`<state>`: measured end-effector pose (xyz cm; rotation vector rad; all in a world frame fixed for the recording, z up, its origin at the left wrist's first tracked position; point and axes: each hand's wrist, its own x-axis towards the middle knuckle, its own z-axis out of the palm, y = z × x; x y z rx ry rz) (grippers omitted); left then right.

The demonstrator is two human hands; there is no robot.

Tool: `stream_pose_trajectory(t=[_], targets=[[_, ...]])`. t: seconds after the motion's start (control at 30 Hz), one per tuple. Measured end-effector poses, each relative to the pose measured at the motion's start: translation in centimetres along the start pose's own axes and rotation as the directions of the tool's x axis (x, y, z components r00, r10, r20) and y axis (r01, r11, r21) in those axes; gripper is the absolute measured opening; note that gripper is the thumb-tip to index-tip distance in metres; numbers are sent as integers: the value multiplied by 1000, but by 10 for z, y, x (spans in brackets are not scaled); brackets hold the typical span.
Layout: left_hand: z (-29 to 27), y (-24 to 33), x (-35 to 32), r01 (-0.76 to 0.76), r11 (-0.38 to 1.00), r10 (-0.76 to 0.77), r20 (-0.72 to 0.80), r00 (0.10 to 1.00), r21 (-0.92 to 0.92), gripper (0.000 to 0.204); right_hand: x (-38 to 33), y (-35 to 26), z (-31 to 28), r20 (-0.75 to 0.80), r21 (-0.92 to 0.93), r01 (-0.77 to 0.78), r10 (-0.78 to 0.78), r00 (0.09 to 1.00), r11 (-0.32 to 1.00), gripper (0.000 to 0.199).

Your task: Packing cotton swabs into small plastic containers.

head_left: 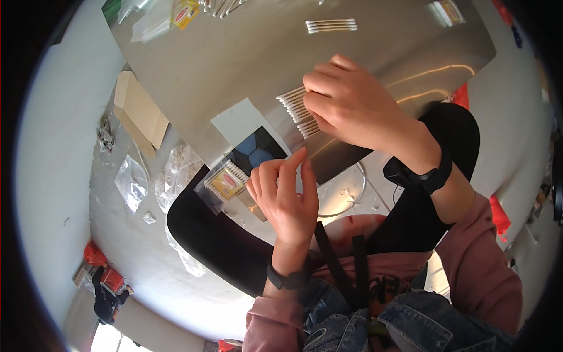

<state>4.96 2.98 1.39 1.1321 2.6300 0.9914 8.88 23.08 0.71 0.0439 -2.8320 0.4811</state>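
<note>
A row of cotton swabs (297, 110) lies side by side on the metal tabletop, white tips toward the left. My right hand (350, 105) is curled over their right ends, its fingertips hidden beneath it. Lower and to the left, my left hand (284, 196) is raised at the table's near edge. Its fingers are loosely bent and apart, and no held object shows. Just left of it is a clear plastic bag (205, 190) with cotton swabs and a yellow card (227, 182) inside. Beyond that hand lie a black and blue patterned piece (253, 149) and a white sheet (237, 122).
A small bundle of swabs (331, 26) lies farther back on the table (234, 64). Loose swabs (221, 7) and a yellow packet (185, 13) are at the far left, another pack (448, 13) at the far right. Cardboard (141, 111) and plastic bags (132, 179) lie on the left.
</note>
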Motion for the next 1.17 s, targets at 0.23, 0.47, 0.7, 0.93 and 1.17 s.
stream_pose_trajectory(t=[0.23, 0.47, 0.7, 0.93, 1.17], targets=[[1, 0, 8, 25, 999, -25, -14, 1000, -23, 22, 4, -4, -1, 28, -20, 4, -3, 1000, 1000, 19], [5, 1, 19, 70, 994, -74, -37, 997, -86, 18, 3, 0, 1, 71, -4, 3, -3, 998, 1000, 19], [-4, 23, 37, 440, 698, -456, 122, 881, -565, 11, 9, -11, -15, -245, 142, 44, -8, 970, 989, 20], [-2, 40, 40, 386, 257, -519, 210, 828, -886, 9, -2, -21, -31, -268, 217, -15, 75, 960, 976, 21], [-6, 37, 36, 390, 208, -432, 274, 859, -897, 8, -22, -23, -42, 7, 699, -252, 347, 938, 669, 17]])
